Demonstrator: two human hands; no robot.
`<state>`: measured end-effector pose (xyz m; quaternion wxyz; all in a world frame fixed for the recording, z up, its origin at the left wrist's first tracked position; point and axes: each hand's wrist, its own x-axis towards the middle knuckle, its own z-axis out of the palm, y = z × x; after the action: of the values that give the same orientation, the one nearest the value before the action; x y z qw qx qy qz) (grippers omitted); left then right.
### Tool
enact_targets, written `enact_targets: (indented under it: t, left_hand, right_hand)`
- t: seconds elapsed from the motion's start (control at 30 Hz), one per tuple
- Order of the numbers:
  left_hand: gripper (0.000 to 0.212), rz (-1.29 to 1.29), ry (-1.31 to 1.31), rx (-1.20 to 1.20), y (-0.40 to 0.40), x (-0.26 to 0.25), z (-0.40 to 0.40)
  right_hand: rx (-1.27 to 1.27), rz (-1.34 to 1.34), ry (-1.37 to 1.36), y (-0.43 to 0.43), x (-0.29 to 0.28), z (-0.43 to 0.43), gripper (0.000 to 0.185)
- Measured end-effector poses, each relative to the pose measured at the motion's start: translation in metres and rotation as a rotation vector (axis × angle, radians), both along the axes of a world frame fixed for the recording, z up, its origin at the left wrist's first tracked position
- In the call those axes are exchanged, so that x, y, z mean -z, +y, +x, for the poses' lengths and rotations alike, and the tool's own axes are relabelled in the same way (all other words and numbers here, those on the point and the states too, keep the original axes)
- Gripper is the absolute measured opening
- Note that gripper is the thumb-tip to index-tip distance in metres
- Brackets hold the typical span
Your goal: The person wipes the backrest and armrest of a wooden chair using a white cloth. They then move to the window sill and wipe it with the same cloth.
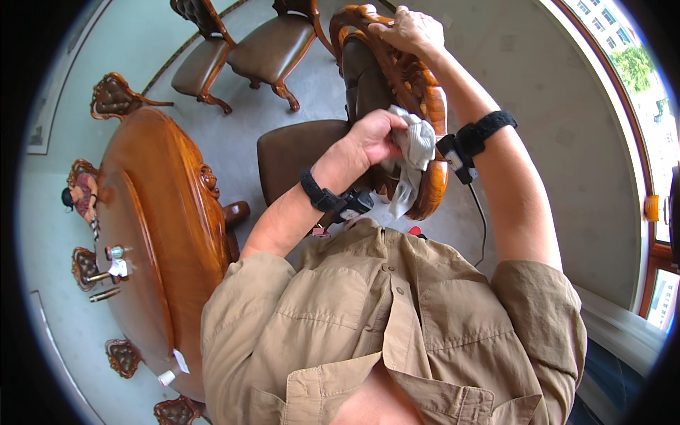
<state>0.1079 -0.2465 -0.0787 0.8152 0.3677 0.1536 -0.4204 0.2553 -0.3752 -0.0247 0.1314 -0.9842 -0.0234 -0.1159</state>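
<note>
A carved wooden chair (435, 106) with dark padded upholstery stands close in front of me. My right hand (411, 29) rests on the top rail of its carved back, fingers over the wood. Lower down, a grey-white cloth (417, 141) is bunched in my left hand (378, 135), against the side of the chair's frame; its loose end hangs down towards the lower end of the curved wood. The brown seat (297, 154) of the chair extends to the left beneath my left forearm. Each wrist wears a black strap with a small device.
A large oval wooden table (180, 212) stands at the left, bearing a paper-like item (118, 267) and a small white cup (167, 377). Two upholstered chairs (273, 48) stand beyond. Across the table is another person (85, 196). A wall and window (656, 212) lie right.
</note>
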Motion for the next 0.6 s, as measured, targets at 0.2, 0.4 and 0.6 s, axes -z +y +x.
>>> enact_targets:
  t: [0.2, 0.4, 0.6]
  left_hand:
    - [0.037, -0.237, -0.264, -0.255, 0.033, 0.007, 0.042]
    - [0.057, -0.874, -0.278, -0.056, 0.048, -0.021, 0.015]
    - [0.055, -0.761, -0.392, -0.019, 0.026, -0.053, 0.016]
  right_hand:
    - [-0.116, 0.336, 0.024, -0.003, -0.014, -0.008, 0.086]
    - [-0.205, 1.119, -0.19, -0.042, -0.001, -0.062, 0.072]
    - [-0.354, 1.178, -0.433, -0.046, -0.015, -0.152, 0.059]
